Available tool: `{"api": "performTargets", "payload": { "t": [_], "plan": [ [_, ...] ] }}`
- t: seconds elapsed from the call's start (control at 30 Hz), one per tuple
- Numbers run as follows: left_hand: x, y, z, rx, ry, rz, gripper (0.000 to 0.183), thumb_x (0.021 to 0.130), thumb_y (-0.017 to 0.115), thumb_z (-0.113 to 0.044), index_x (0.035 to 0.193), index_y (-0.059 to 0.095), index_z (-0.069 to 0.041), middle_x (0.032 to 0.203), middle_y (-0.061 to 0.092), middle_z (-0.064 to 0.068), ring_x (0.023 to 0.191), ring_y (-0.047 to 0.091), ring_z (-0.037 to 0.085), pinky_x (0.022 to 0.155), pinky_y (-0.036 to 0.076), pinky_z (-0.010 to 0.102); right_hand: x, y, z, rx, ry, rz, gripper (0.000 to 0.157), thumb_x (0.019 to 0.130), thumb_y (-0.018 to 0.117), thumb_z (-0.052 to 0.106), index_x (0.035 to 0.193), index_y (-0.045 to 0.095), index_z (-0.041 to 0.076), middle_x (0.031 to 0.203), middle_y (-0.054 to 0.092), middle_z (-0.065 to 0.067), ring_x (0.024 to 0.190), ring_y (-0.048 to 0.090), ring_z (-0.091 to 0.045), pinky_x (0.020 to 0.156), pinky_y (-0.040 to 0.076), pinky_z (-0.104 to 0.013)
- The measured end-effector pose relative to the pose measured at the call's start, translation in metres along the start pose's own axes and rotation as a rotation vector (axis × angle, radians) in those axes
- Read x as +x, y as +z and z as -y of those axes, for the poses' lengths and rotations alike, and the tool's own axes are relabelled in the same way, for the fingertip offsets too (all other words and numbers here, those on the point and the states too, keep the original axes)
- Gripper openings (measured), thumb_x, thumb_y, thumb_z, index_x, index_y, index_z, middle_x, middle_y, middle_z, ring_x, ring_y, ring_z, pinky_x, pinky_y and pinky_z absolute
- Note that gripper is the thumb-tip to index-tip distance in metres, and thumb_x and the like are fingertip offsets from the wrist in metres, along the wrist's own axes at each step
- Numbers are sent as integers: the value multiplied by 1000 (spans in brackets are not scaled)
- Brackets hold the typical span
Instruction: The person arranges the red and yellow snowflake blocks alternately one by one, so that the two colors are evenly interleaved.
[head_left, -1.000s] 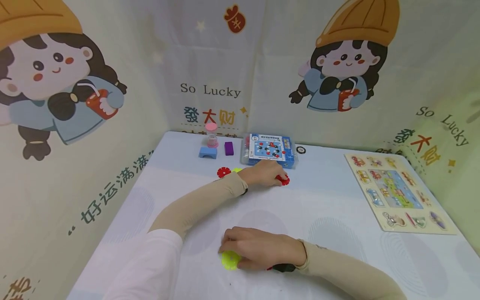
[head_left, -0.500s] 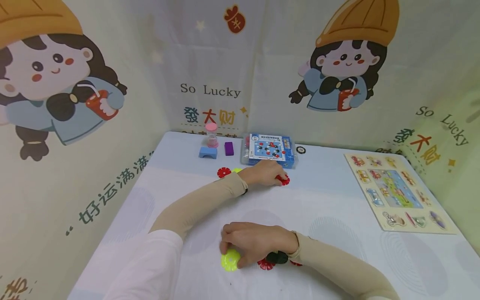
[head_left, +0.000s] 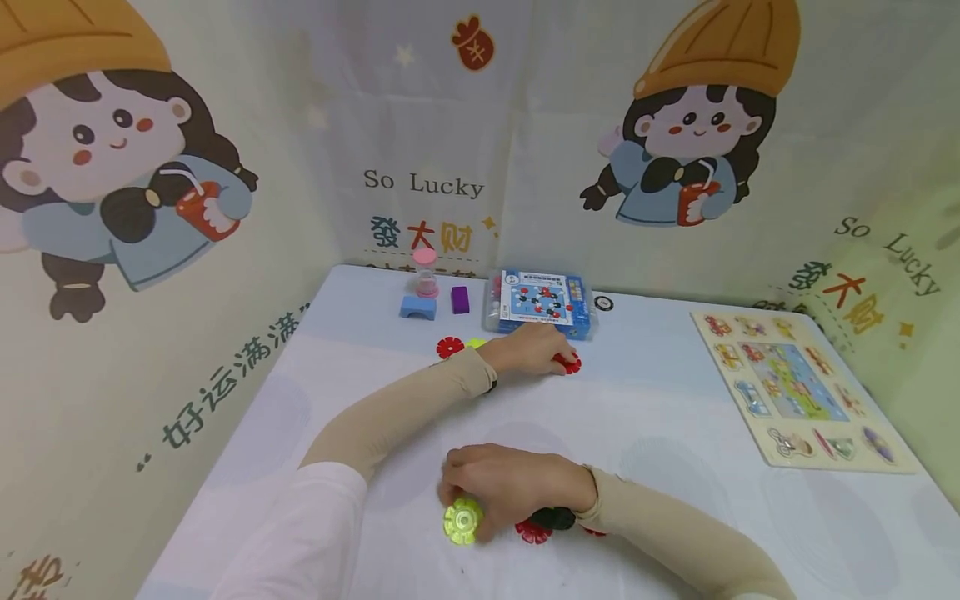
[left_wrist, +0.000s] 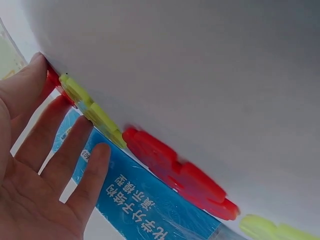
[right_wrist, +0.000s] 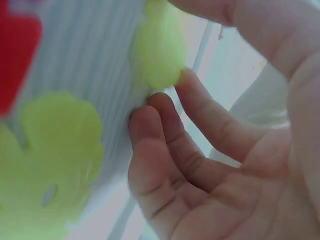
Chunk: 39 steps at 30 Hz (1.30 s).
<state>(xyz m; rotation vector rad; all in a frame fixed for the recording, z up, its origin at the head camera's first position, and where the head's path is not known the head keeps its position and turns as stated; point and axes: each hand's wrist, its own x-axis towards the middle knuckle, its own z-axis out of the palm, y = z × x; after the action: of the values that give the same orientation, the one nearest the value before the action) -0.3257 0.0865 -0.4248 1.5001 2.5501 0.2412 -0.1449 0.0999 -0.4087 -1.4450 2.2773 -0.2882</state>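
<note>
Near the front of the pale table (head_left: 405,554), the right hand (head_left: 517,483) pinches a yellow-green disc (head_left: 463,522) between thumb and fingertip; its other fingers are bent beside the disc; under that wrist, partly covered by a black wrist device (head_left: 555,518), lies a near red disc (head_left: 534,533), and a sliver of red (head_left: 595,532) shows farther right; the right wrist view also catches a loose yellow-green disc (right_wrist: 60,150) and a blurred red piece (right_wrist: 15,55).

Toward the back, just in front of a blue boxed set (head_left: 538,302), the left hand (head_left: 528,348) grips a far red disc (head_left: 572,364) with thumb and finger, the remaining fingers extended; beside it runs a close-set row, with a flat yellow-green piece (left_wrist: 92,110), then a middle red disc (left_wrist: 177,172), then an end yellow-green disc (left_wrist: 277,230); past the beige sleeve (head_left: 405,408), an outer red disc (head_left: 450,347) finishes the row.

Behind that stand a blue arch block (head_left: 417,308), a purple block (head_left: 460,300) and a pink-capped hourglass (head_left: 426,273); a small black-and-white ring (head_left: 603,303) lies just right of the boxed set; a picture puzzle board (head_left: 801,387) lies at the table's right side; printed cloth (head_left: 540,142) hangs behind.
</note>
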Motion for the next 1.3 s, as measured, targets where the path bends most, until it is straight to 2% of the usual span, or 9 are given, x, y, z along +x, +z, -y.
{"api": "performTargets", "payload": {
  "t": [0.2,0.4,0.57,0.73,0.83,0.93,1.0,1.2,1.3],
  "plan": [
    [2,4,2,-15,4,-13,35,90,63,-34,124,63,-28,126,64,-9,112,57,7,93,47,23,-11,8,8,20,-10,-47,42,75,79,25,114,64,24,105,56,12,89,50,4,78,43,-10],
    [2,4,3,-18,1,-6,36,90,63,-35,125,63,-27,126,63,-9,113,57,8,93,47,24,-18,11,6,46,-58,-33,49,77,77,21,124,62,27,112,53,11,98,48,4,81,41,-10],
    [1,2,1,-20,-1,4,36,90,63,-34,125,63,-26,126,64,-8,113,57,9,93,47,25,-20,11,2,46,-101,-53,46,77,78,25,121,65,25,107,55,11,96,49,4,81,40,-5],
    [1,1,0,-21,1,2,36,90,63,-33,125,63,-26,127,63,-7,114,57,9,95,47,25,-21,10,2,45,-64,-73,42,74,80,31,114,69,26,101,57,13,88,51,4,77,40,-5],
    [1,0,0,-14,1,1,35,90,62,-34,125,63,-26,127,63,-7,116,57,10,96,47,26,-26,6,-3,31,-40,-122,40,74,79,34,111,69,28,98,58,14,83,51,5,74,41,-8],
    [1,1,0,-2,-3,-5,34,90,62,-34,124,64,-27,127,63,-8,115,57,9,95,47,26,-39,-3,-18,30,33,-197,40,72,79,38,110,69,29,97,59,15,79,52,4,72,43,-12],
    [2,1,0,3,-1,-14,33,90,63,-34,122,65,-27,125,64,-9,114,58,8,94,47,25,-52,-12,-38,36,107,-260,41,70,81,39,108,70,28,95,60,15,76,52,1,69,44,-15],
    [4,0,-1,-31,1,-17,25,90,64,-31,114,70,-28,110,70,-11,93,61,6,79,49,20,-104,-32,-130,33,393,-470,43,63,86,35,101,73,17,89,66,8,68,57,-7,62,45,-21],
    [4,-1,-2,-27,-2,-1,29,89,65,-33,118,68,-26,116,69,-10,100,62,8,81,49,21,-126,-37,-168,55,585,-497,46,65,86,34,105,73,15,92,68,2,68,55,-11,60,44,-24]
  ]
}}
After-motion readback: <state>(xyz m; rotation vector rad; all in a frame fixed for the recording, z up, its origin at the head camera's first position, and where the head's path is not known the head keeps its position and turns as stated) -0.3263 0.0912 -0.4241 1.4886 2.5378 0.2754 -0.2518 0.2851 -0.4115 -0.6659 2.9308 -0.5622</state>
